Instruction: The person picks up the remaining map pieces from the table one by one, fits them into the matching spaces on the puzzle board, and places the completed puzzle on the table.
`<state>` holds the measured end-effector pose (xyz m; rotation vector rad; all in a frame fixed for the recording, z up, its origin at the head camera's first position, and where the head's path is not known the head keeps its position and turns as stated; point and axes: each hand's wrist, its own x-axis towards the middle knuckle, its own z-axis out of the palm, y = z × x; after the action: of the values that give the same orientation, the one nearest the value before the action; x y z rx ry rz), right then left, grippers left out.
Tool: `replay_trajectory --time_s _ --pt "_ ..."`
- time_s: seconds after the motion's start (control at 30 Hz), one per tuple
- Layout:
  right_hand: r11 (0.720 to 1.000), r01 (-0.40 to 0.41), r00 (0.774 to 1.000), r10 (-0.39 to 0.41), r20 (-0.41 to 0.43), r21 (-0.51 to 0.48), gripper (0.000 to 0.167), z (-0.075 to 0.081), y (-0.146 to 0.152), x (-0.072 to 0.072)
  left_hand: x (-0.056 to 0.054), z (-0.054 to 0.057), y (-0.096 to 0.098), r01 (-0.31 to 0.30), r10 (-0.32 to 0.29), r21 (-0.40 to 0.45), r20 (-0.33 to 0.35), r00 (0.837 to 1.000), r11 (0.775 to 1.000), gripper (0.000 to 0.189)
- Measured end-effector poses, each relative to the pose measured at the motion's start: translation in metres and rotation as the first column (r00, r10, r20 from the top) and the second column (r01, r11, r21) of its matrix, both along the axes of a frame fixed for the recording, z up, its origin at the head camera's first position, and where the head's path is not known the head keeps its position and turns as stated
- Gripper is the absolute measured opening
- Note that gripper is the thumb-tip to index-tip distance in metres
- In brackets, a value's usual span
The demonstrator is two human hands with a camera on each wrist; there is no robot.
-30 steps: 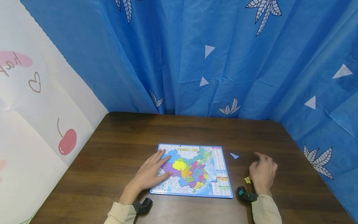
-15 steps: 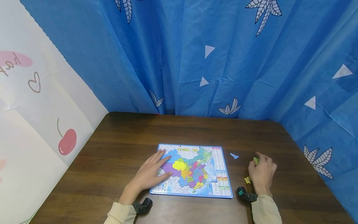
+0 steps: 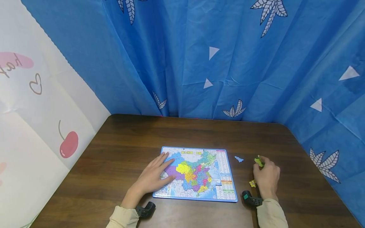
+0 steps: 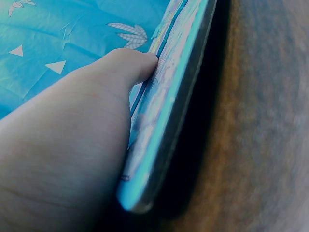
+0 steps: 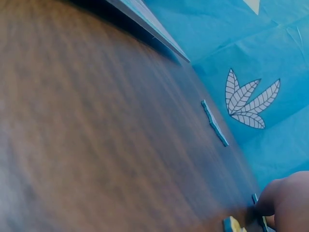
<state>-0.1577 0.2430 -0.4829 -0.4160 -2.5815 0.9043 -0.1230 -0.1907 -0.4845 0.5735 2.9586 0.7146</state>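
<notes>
A map puzzle board [image 3: 194,196] with a blue rim and many coloured pieces lies flat on the table. My left hand [image 3: 155,174] rests on its left part, fingers spread and straight. The left wrist view shows the thumb [image 4: 128,65] lying on the board's face near its edge. To the right of the board, my right hand [image 3: 267,177] pinches a green puzzle piece [image 3: 258,162] between thumb and fingers, low over the table. A yellow puzzle piece [image 3: 252,183] lies beside that hand's thumb side. Farther off is a light blue puzzle piece [image 3: 239,158], edge-on in the right wrist view.
The dark wooden table [image 3: 137,133] reaches back to a blue curtain [image 3: 194,63]. A white printed cloth [image 3: 42,120] hangs at the left. Each wrist wears a black band; the right one's camera [image 3: 247,195] sits just right of the board.
The green piece, hidden under my right hand at first, has come out past the fingertips toward the left. The right hand has shifted slightly. My left hand and the board have stayed still.
</notes>
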Motion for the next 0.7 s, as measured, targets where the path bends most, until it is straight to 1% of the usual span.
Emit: replay_trajectory --time_s 0.27,0.43,0.7 --pt "1.0 -0.013 0.999 0.014 -0.043 0.021 0.037 -0.0002 -0.0018 -0.001 0.0001 -0.0002 0.0 -0.003 0.003 -0.003 -0.004 1.0 1.0 0.073" --pt "1.0 -0.014 0.999 0.015 -0.047 0.012 0.037 0.0003 -0.0039 -0.0011 0.0003 -0.0001 -0.0001 0.0 0.0 -0.001 -0.006 1.0 1.0 0.073" --pt "0.999 -0.048 0.998 0.048 -0.045 -0.012 0.039 0.0004 -0.0054 -0.0031 0.0003 0.0006 0.0001 0.004 -0.004 0.005 -0.008 1.0 1.0 0.073"
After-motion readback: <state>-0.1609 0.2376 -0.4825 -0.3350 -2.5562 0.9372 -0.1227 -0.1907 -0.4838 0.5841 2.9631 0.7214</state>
